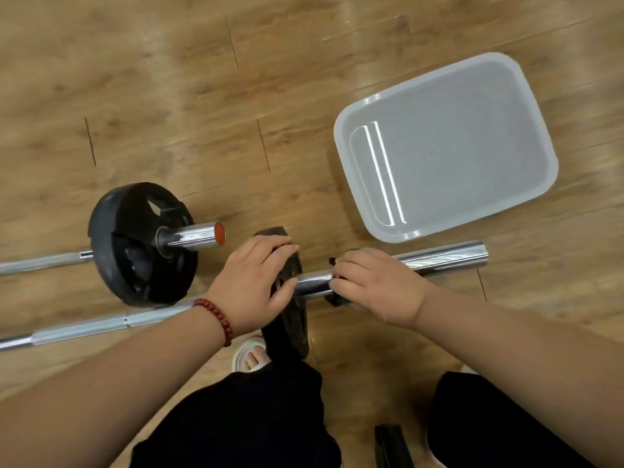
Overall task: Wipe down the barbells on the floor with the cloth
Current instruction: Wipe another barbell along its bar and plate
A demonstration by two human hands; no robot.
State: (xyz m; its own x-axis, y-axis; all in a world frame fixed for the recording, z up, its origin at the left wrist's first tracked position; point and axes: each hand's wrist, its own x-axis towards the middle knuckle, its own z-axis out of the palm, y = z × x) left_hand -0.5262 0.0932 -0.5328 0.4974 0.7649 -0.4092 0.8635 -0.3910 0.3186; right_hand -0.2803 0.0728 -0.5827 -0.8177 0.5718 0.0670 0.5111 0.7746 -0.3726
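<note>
Plastic tray [456, 146] beyond; left hand [253, 278] grips plate [290, 325], right hand [378, 285] clasps collar [334, 300] on barbell [445, 258]

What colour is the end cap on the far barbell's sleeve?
Orange-red end cap, head view.

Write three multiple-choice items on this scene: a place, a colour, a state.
1. Where is the translucent white plastic tub?
A) right, beyond the near chrome barbell
B) on a black plate
C) in a lap
2. What colour is the round end cap of the far barbell?
A) blue
B) red
C) green
3. What does the right hand do?
A) lies flat on the floor
B) holds a cloth
C) grips the black collar
1A: it lies past that barbell, rightward. 2B: the cap shows red. 3C: it curls round the collar.
</note>
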